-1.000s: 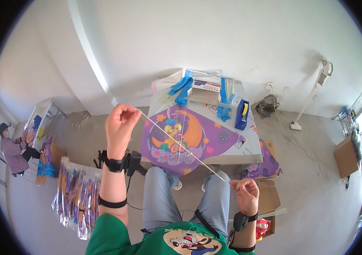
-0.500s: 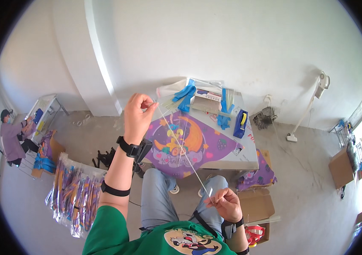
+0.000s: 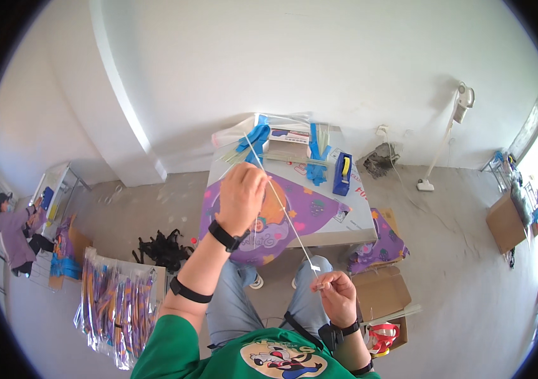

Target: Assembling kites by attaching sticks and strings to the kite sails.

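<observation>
A thin pale rod (image 3: pixel 290 221) runs slantwise between my hands. My left hand (image 3: pixel 242 196) pinches it partway along, and its upper end sticks out beyond the fingers. Near the lower end my right hand (image 3: pixel 335 297) has its fingertips closed on the rod, just below a small white piece like tape or a tag (image 3: pixel 315 268). Below the rod, a purple printed kite-like sheet (image 3: pixel 310 215) lies spread on the table (image 3: pixel 360 218), partly hidden by my left hand.
On the table stand a blue tape dispenser (image 3: pixel 343 174), blue strips (image 3: pixel 256 142), thin rods and a box (image 3: pixel 288 144). Packed purple bundles (image 3: pixel 117 303) sit at left, an open carton (image 3: pixel 383 294) at right. Another person (image 3: pixel 19 234) works at far left.
My left hand has moved right and down, from the rod's upper end to partway along it. The right hand stays near the lower end. The view has shifted slightly.
</observation>
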A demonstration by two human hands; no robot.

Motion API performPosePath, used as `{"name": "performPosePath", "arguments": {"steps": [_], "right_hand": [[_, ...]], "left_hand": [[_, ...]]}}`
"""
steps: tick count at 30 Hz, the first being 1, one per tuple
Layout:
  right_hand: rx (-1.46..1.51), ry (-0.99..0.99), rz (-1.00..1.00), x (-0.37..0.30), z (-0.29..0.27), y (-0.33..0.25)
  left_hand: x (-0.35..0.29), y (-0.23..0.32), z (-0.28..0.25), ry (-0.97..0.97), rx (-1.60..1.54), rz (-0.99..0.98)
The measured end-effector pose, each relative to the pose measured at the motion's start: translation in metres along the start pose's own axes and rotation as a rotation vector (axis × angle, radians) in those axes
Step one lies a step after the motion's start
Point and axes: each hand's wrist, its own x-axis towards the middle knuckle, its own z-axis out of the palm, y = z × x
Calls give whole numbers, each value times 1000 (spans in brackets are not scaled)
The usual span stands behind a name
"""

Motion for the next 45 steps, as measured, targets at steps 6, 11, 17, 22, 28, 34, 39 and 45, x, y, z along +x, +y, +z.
{"name": "performPosePath", "arguments": {"steps": [6,11,17,22,28,34,39,45], "right_hand": [[-110,129,-94,16,-11,3],[-108,193,-120,29,-33,1],[-162,305,-106,44,-54,4],[-164,335,-116,55,-77,10],[-192,374,-124,68,-95,9],[-277,384,-118,85,-104,26],[-353,457,-75,100,-122,41],[-387,477,-58,116,-150,45]], "left_hand": [[-20,59,22,-117,-251,-19],[-50,102,33,-288,-435,16],[-80,134,25,-417,-588,45],[-81,140,10,-481,-666,19],[-82,137,2,-518,-751,-100],[-89,141,9,-643,-928,-177],[-76,135,-2,-694,-993,-331],[-59,105,-25,-664,-926,-426]]}}
